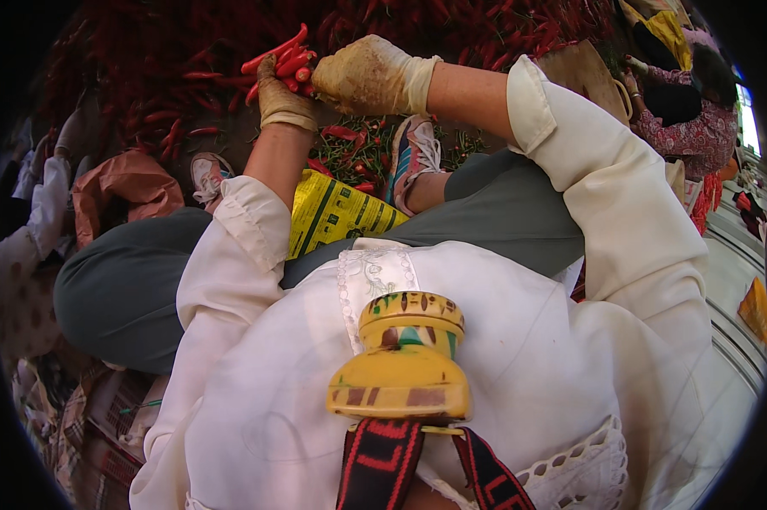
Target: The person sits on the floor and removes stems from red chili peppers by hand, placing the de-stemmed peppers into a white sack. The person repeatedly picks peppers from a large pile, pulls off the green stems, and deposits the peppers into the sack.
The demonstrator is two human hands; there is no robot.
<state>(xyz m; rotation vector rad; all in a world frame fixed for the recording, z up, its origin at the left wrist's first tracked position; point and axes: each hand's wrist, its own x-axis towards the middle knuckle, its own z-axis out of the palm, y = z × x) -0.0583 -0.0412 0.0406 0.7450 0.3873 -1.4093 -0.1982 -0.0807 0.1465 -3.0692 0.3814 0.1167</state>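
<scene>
At the top of the view my left hand (285, 95), in a stained, pale glove, grips a bunch of red chili peppers (292, 65), their ends facing my other hand. Close beside it, my right hand (364, 75), in a dirty brownish glove, is curled at the ends of the bunch; its fingertips are hidden, so what it grips cannot be told. A large heap of red chilies (166, 38) spreads beyond both hands. Below them, green stems and some red peppers (364, 150) lie on the ground between my shoes.
A yellow printed sack (338, 213) lies between my legs. A reddish-brown sack (128, 185) stands at left. At upper right, a person in a patterned top (689, 127) sits near a tan board-like piece (584, 76). Another person's white sleeve (48, 197) is at far left.
</scene>
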